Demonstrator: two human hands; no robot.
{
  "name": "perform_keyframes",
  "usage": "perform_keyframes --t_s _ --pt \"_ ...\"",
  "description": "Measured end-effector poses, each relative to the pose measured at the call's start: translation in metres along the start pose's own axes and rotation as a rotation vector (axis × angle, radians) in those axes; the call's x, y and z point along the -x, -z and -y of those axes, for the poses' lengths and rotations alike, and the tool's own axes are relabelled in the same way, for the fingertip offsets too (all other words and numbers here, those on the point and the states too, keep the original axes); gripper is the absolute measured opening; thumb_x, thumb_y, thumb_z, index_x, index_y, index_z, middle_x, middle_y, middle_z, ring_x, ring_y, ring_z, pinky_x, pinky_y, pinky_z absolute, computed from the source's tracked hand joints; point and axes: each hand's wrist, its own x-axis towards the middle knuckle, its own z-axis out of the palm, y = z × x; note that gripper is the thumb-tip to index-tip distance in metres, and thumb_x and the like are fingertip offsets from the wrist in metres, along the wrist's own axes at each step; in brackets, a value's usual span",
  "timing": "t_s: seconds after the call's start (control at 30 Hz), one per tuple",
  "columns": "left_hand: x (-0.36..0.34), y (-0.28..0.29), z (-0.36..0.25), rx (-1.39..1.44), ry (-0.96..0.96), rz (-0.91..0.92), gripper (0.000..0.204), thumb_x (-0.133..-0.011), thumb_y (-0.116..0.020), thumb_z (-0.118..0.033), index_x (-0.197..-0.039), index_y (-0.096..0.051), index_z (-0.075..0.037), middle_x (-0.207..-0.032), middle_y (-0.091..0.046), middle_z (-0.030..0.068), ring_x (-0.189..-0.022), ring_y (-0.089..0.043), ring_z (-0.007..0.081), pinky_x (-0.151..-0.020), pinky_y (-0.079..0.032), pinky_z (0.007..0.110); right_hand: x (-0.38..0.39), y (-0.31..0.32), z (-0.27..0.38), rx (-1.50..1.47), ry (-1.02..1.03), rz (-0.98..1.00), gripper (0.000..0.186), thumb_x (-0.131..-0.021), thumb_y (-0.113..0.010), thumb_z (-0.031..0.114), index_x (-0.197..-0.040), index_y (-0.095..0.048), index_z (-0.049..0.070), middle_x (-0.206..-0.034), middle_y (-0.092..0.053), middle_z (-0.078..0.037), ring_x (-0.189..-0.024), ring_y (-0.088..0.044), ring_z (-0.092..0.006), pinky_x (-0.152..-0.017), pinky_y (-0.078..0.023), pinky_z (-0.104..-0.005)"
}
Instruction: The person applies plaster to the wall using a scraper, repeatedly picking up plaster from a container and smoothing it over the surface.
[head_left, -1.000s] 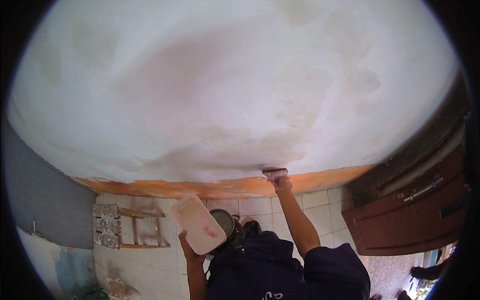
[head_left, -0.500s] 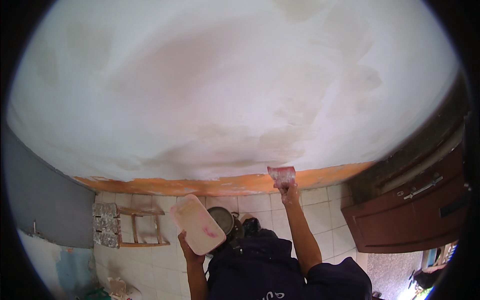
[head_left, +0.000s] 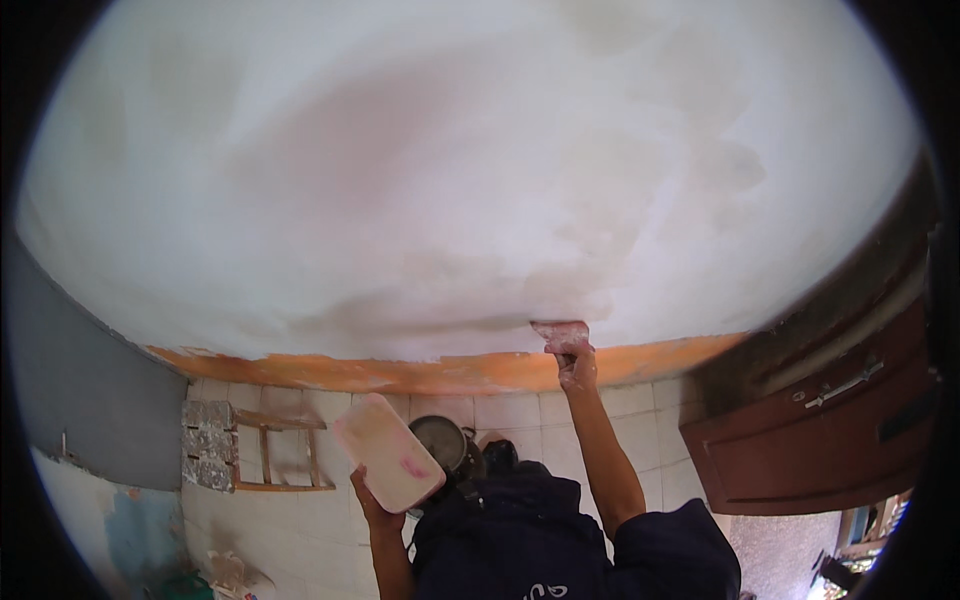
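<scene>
Your hands are well apart, each closed on something of its own. Your right hand point(head_left: 575, 372) pinches the near edge of a flat, reddish spreader point(head_left: 562, 335) smeared with white, fingers and thumb gripping it. The spreader lies against or very close to the white wall point(head_left: 450, 200), near its lower edge, just above the orange strip point(head_left: 420, 374) that runs along the bottom; whether its far edge presses on the surface you cannot tell from this angle. Your right arm reaches forward, nearly straight.

Your left hand point(head_left: 374, 497) clasps the near left edge of a shallow, pale tray point(head_left: 385, 445) with rounded corners. The tray is held tilted above the floor point(head_left: 335, 550), with a pink smear point(head_left: 412, 466) toward its near right corner.

Just beside the tray's right edge, a round, dark-rimmed container point(head_left: 437, 440) stands near the floor's far edge. To your left, a wooden frame point(head_left: 268, 455) with paint-spattered boards lies near the floor's far left corner. A grey panel point(head_left: 90, 400) borders the wall's left edge, and a brown door point(head_left: 810, 440) with a metal handle point(head_left: 845, 385) stands toward the right.
</scene>
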Motion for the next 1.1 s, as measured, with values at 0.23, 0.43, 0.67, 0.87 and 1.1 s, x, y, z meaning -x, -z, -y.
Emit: perform_keyframes --t_s 0.23,0.43,0.67,0.87,1.1 --pt "-0.004 0.002 0.003 0.005 0.014 -0.019 0.061 -0.087 -0.048 -0.047 -0.133 -0.039 -0.007 -0.122 -0.051 0.0104 -0.113 -0.052 0.0282 -0.093 -0.045 0.044 0.036 0.044 -0.011 0.13 -0.101 -0.267 0.022 -0.076 -0.046 -0.006 -0.097 -0.052 -0.007 -0.094 -0.061 -0.02 -0.076 -0.066 -0.0327 -0.074 -0.06 -0.0427" --pt "-0.009 -0.004 0.003 0.003 0.037 0.035 0.064 -0.086 -0.048 -0.047 -0.136 -0.037 -0.008 -0.124 -0.05 0.0111 -0.115 -0.051 0.0291 -0.094 -0.045 0.045 -0.042 0.11 -0.034 0.617 -0.125 0.008 0.034 -0.098 -0.035 0.023 -0.108 -0.046 -0.007 -0.102 -0.058 -0.029 -0.076 -0.066 -0.0366 -0.066 -0.059 -0.0412" --pt "-0.008 -0.005 -0.006 0.009 -0.001 0.037 0.063 -0.087 -0.048 -0.048 -0.135 -0.038 -0.008 -0.124 -0.05 0.0108 -0.115 -0.051 0.029 -0.094 -0.045 0.045 -0.022 -0.06 0.054 0.179 0.018 0.046 0.026 -0.094 -0.045 0.02 -0.098 -0.054 -0.005 -0.095 -0.062 -0.019 -0.076 -0.067 -0.0274 -0.074 -0.056 -0.0307" --pt "-0.014 -0.015 -0.005 0.036 0.04 0.011 0.064 -0.086 -0.049 -0.048 -0.133 -0.039 -0.008 -0.124 -0.05 0.0109 -0.114 -0.051 0.0288 -0.092 -0.046 0.044 0.053 -0.012 0.029 0.163 0.141 0.01 0.029 -0.09 -0.046 0.022 -0.091 -0.056 -0.006 -0.084 -0.064 -0.016 -0.074 -0.066 -0.0262 -0.07 -0.058 -0.0333" --pt "-0.018 -0.018 -0.004 0.009 0.052 0.031 0.065 -0.085 -0.049 -0.049 -0.134 -0.038 -0.007 -0.124 -0.05 0.0112 -0.114 -0.051 0.0289 -0.092 -0.046 0.044 -0.033 0.091 -0.037 0.349 -0.231 -0.329 0.022 -0.083 -0.051 0.005 -0.1 -0.051 -0.01 -0.096 -0.061 -0.02 -0.074 -0.065 -0.0325 -0.068 -0.06 -0.0411"
